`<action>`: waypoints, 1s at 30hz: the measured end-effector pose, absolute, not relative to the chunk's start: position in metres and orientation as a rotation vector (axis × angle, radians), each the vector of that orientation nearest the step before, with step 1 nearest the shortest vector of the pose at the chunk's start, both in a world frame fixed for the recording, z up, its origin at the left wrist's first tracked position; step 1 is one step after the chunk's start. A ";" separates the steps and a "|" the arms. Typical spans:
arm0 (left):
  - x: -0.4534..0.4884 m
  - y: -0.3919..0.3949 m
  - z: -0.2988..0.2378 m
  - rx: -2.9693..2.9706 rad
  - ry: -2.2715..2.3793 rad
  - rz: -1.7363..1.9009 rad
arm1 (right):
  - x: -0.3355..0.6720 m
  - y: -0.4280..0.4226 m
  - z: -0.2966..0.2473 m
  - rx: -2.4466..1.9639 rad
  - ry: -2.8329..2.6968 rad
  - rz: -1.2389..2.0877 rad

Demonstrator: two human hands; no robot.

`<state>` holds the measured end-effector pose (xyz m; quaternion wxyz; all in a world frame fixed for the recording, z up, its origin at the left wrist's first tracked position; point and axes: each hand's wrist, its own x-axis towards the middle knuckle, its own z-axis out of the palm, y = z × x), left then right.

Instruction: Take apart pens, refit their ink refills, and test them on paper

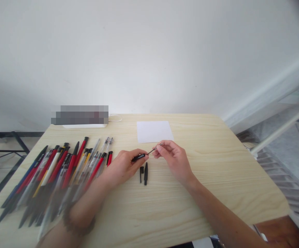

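Note:
Closed around a black pen barrel [139, 157] is my left hand [122, 167], the barrel's end pointing right. A thin dark pen refill [151, 151] runs from that end up to my right hand [173, 158]. The right thumb and fingers pinch the refill near its pale tip; whether its other end sits inside the barrel I cannot tell. Just below the hands, two small black pen parts lie on the table: a clip-like piece [140, 175] and a tapered tip section [146, 174].
Many pens [61, 172] in red, black, white, yellow and clear are spread over the left of the wooden table [216, 193]. Behind the hands lies a white sheet of paper [154, 131]. A pixelated object [79, 115] stands at the back left against the wall [149, 62].

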<state>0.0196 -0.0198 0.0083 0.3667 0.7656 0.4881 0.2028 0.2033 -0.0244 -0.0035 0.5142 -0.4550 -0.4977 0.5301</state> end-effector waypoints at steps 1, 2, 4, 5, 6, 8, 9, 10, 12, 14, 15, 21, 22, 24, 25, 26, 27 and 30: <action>0.020 -0.020 0.009 1.959 1.271 0.519 | 0.205 -0.024 -0.003 -1.096 -1.169 1.232; 0.020 -0.020 0.009 1.952 1.282 0.516 | 0.207 -0.023 -0.002 -1.097 -1.141 1.191; 0.020 -0.021 0.010 1.943 1.279 0.517 | 0.210 -0.021 -0.001 -1.089 -1.089 1.135; 0.020 -0.021 0.010 1.942 1.269 0.518 | 0.212 -0.021 0.000 -1.081 -1.070 1.122; 0.020 -0.021 0.010 1.944 1.259 0.521 | 0.212 -0.021 0.000 -1.069 -1.058 1.117; 0.020 -0.021 0.010 1.954 1.243 0.525 | 0.213 -0.021 0.001 -1.041 -1.047 1.121; 0.020 -0.021 0.011 1.959 1.238 0.526 | 0.212 -0.021 0.001 -1.027 -1.042 1.121; 0.020 -0.021 0.011 1.964 1.233 0.528 | 0.212 -0.021 0.001 -1.014 -1.034 1.115; 0.020 -0.021 0.012 1.973 1.216 0.536 | 0.212 -0.021 0.001 -1.002 -1.012 1.093; 0.020 -0.021 0.013 1.975 1.197 0.544 | 0.212 -0.022 0.002 -1.012 -1.001 1.076; 0.020 -0.021 0.013 1.977 1.193 0.544 | 0.212 -0.022 0.002 -1.023 -1.004 1.069; 0.019 -0.021 0.012 2.003 1.173 0.540 | 0.210 -0.024 0.005 -1.082 -1.095 1.045; 0.019 -0.021 0.012 2.003 1.169 0.543 | 0.210 -0.023 0.005 -1.083 -1.092 1.036; 0.018 -0.021 0.011 1.999 1.176 0.543 | 0.212 -0.023 0.004 -1.079 -1.071 1.019; 0.018 -0.021 0.011 1.995 1.180 0.540 | 0.213 -0.022 0.004 -1.078 -1.063 1.015; 0.018 -0.021 0.011 1.991 1.182 0.537 | 0.213 -0.022 0.004 -1.078 -1.061 1.015; 0.019 -0.021 0.011 1.989 1.184 0.534 | 0.214 -0.022 0.003 -1.076 -1.066 1.018; 0.019 -0.020 0.012 1.990 1.184 0.534 | 0.212 -0.024 0.004 -1.073 -1.103 1.024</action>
